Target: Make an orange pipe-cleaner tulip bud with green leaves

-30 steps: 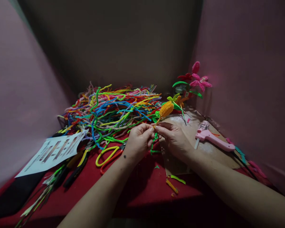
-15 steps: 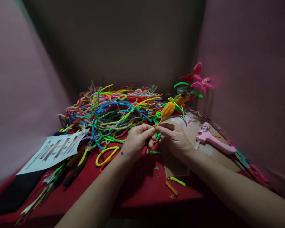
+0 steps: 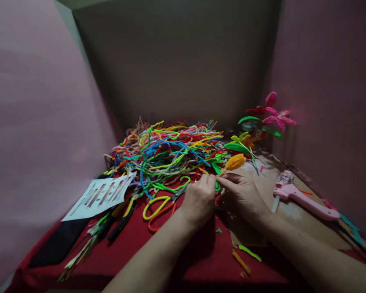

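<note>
Red cloth (image 3: 201, 260) under heaped pipe cleaners (image 3: 171, 150), pinkish side walls (image 3: 326, 81), both hands (image 3: 222, 199) pinching an orange bud's stem (image 3: 221, 173).

Nearer me than my grip, bare red cloth (image 3: 207, 260) leaves room to pass, while the scissors (image 3: 163, 211) obstruct the left and the pink glue gun (image 3: 305, 199) the right.
</note>
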Demonstrator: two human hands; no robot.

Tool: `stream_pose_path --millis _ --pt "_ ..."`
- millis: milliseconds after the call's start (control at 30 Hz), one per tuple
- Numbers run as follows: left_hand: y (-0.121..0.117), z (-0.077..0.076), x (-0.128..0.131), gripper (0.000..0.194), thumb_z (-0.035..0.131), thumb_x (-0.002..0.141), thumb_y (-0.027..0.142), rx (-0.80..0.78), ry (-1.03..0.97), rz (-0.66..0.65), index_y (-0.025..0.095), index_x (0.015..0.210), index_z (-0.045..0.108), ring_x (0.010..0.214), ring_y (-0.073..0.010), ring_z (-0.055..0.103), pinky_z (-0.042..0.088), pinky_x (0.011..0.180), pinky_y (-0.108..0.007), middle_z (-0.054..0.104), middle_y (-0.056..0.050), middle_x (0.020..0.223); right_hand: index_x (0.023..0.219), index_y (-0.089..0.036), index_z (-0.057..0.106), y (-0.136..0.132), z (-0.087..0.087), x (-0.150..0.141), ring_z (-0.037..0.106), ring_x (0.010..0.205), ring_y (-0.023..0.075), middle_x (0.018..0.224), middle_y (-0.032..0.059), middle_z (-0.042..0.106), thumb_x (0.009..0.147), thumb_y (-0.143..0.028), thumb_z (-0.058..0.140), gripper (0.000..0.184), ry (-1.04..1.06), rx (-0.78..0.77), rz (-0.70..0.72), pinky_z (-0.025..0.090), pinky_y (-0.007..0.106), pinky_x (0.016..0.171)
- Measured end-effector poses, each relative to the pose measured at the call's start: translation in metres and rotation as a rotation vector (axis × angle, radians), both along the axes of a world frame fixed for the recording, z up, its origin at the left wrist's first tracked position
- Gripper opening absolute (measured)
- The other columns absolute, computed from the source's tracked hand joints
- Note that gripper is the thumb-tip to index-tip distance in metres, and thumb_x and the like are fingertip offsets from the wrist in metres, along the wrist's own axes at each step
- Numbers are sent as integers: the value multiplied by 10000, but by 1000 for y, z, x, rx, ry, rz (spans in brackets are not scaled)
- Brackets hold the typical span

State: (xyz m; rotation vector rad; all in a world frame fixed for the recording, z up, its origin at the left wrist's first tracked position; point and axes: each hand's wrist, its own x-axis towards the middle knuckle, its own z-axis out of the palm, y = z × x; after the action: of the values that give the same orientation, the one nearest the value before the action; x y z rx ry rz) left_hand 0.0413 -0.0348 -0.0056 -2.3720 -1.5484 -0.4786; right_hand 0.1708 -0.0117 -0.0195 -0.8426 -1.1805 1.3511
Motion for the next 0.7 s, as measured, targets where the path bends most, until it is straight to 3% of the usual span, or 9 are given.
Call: stream_pose_path --millis 200,333,500,700 --pt "-1 0 0 189 327 860 96 -41 55 -20 130 955 487 685 -186 597 467 550 -276 591 -85 860 638 -168 687 6 -5 2 512 609 114 652 -8 612 592 -377 760 226 -28 -24 -54 374 229 570" --pt "1 -1 -1 184 318 866 113 -60 25 -4 131 920 493 651 -190 591 449 529 -278 595 -85 824 658 -162 702 7 -6 2 520 643 126 696 6 612 578 -376 771 238 -35 -23 -18 382 232 584" --pt "6 0 -4 189 316 893 185 -78 -228 -70 157 818 488 643 -157 566 413 573 -252 589 -52 745 714 -177 723 5 -6 2 528 656 132 715 16 634 590 -342 768 212 -34 1 13 397 242 600" --pt "8 8 -2 206 390 868 225 -189 -663 -104 182 682 468 519 -100 452 329 536 -228 461 35 561 736 -198 729 5 0 4 487 605 103 686 -8 616 630 -281 730 134 38 -10 71 368 236 566"
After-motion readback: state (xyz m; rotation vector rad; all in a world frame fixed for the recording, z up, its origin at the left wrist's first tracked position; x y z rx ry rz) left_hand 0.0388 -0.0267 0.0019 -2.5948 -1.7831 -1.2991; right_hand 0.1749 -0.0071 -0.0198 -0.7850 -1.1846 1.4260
